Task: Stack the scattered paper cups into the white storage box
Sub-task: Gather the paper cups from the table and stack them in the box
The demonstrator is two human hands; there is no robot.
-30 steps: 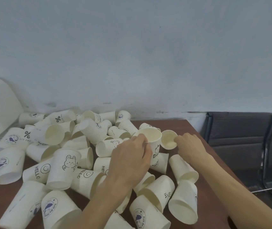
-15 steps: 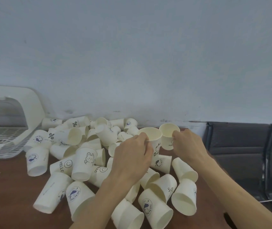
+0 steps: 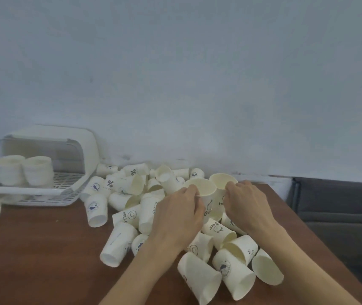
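A plain pale blue-grey wall [image 3: 197, 73] fills the far side of the scene, evenly and softly lit, with scuffs and chipped patches along its lower edge where it meets the table. The reddish-brown wooden table [image 3: 32, 249] spans the near part from the left to a corner at the far right. Beyond that right edge stand dark grey padded seats [image 3: 338, 208] with black frames, set against the wall.

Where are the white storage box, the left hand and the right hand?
white storage box [image 3: 32, 191], head view, front rim.
left hand [image 3: 176, 215], head view, back of hand.
right hand [image 3: 249, 204], head view, back of hand.
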